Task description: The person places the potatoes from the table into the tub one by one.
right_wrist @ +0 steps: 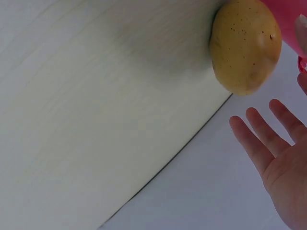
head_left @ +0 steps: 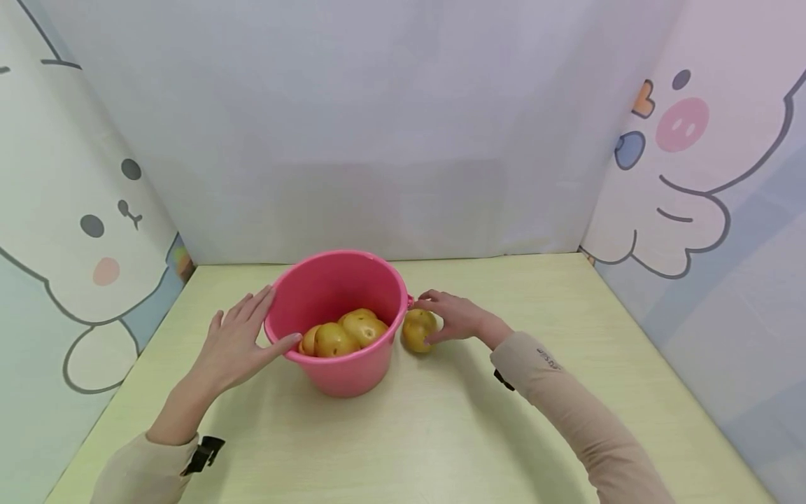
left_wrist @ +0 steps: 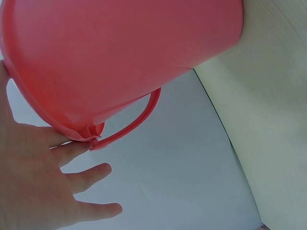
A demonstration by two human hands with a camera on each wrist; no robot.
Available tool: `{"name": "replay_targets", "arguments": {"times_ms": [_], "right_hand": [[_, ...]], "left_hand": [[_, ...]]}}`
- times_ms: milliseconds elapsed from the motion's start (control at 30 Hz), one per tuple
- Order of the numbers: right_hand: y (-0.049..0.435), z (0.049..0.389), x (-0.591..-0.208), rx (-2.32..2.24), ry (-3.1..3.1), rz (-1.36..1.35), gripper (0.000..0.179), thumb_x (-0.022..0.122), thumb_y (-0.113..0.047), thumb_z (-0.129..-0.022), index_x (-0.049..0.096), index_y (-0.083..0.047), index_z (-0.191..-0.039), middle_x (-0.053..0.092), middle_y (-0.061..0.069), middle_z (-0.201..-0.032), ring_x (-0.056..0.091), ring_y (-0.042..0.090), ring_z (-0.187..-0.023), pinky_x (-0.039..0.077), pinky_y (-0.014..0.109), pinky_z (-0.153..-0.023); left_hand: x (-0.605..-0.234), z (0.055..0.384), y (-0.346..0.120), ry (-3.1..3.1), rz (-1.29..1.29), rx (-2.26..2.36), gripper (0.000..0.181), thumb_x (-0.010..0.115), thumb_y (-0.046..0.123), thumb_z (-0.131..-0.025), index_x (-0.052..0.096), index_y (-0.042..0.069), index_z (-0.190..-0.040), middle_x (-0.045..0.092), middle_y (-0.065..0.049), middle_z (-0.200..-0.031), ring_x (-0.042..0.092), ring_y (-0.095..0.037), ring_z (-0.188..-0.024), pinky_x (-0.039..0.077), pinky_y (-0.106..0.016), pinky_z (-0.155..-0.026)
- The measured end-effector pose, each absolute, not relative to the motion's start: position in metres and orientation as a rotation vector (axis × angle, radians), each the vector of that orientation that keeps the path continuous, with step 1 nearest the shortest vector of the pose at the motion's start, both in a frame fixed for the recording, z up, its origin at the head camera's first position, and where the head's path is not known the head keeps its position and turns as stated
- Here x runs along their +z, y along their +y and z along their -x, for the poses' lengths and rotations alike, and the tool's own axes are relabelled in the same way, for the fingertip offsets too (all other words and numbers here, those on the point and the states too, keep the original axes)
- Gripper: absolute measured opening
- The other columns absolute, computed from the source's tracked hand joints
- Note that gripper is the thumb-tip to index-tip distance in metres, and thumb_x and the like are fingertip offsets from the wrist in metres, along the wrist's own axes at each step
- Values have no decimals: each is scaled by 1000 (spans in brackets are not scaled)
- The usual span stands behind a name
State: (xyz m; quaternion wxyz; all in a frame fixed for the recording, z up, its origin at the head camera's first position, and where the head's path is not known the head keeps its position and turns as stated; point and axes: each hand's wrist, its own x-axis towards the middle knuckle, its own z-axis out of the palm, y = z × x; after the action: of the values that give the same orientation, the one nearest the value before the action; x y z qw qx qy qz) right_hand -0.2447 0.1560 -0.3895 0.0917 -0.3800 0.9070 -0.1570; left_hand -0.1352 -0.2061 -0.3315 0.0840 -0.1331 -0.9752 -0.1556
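A pink bucket point(head_left: 345, 378) stands on the table, tipped slightly toward me in the head view, with several yellow potatoes point(head_left: 336, 341) inside. At its left rim is my left hand point(head_left: 233, 350), thumb and fingers spread and straight. The left wrist view shows its fingertips at the rim beside the handle point(left_wrist: 139, 119). Just right of the bucket, one more potato point(head_left: 415, 332) lies on the table. My right hand point(head_left: 461, 318) is spread around that potato from above and the right. In the right wrist view its fingers point(right_wrist: 261, 136) are extended, with a gap to the potato point(right_wrist: 245, 48).
The pale yellow table point(head_left: 403, 448) meets a light grey back wall point(head_left: 390, 140). Side panels with cartoon animals point(head_left: 686, 161) rise on the left and right. A dark strap point(head_left: 204, 453) shows at the left sleeve.
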Motion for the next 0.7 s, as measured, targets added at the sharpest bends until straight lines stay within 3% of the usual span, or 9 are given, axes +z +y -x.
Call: {"name": "replay_targets", "arguments": {"times_ms": [300, 700], "right_hand": [[149, 246, -403, -473, 2690, 1091, 66, 71, -41, -70, 43, -30, -129, 37, 2, -128, 39, 19, -111, 41, 40, -85], [142, 251, -414, -427, 2681, 1074, 68, 71, -44, -68, 44, -30, -128, 37, 1, -129, 38, 19, -112, 40, 39, -87]], "left_hand": [[-331, 135, -206, -2921, 388, -471, 89, 53, 58, -77, 20, 4, -139, 25, -19, -139, 21, -42, -120, 13, -68, -88], [-331, 135, -205, -2919, 380, -477, 89, 53, 58, -76, 21, 4, -139, 25, -19, -139, 22, -43, -120, 13, -68, -88]]}}
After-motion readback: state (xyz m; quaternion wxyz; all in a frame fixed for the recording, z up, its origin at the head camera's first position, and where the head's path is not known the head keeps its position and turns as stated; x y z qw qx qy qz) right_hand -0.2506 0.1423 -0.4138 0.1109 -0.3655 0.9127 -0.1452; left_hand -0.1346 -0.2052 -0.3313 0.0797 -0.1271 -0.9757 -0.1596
